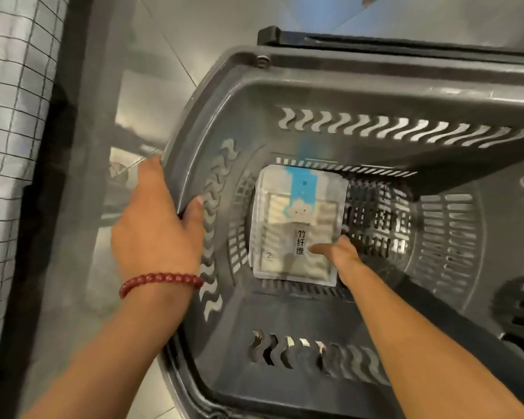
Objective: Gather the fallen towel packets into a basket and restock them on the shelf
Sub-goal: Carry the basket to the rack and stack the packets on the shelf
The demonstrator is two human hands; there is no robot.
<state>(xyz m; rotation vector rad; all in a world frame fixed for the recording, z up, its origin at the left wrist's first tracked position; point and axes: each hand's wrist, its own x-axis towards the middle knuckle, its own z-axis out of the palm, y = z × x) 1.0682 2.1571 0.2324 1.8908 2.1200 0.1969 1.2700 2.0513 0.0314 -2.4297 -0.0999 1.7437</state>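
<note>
A dark grey plastic basket (360, 92) with slotted walls fills most of the head view. A towel packet (285, 219) with a blue label lies flat on its bottom, and other packets seem stacked under it. My left hand (158, 225), with a red bead bracelet on the wrist, grips the basket's left rim, thumb inside. My right hand (336, 252) reaches down into the basket and holds the top packet at its lower right edge, thumb on top and fingers hidden beneath.
A dark shelf upright (58, 176) and wire mesh over pale packed goods (9, 116) stand at the left. Grey tiled floor (152, 95) shows between the shelf and the basket. The basket's black handle (285, 36) lies along its far rim.
</note>
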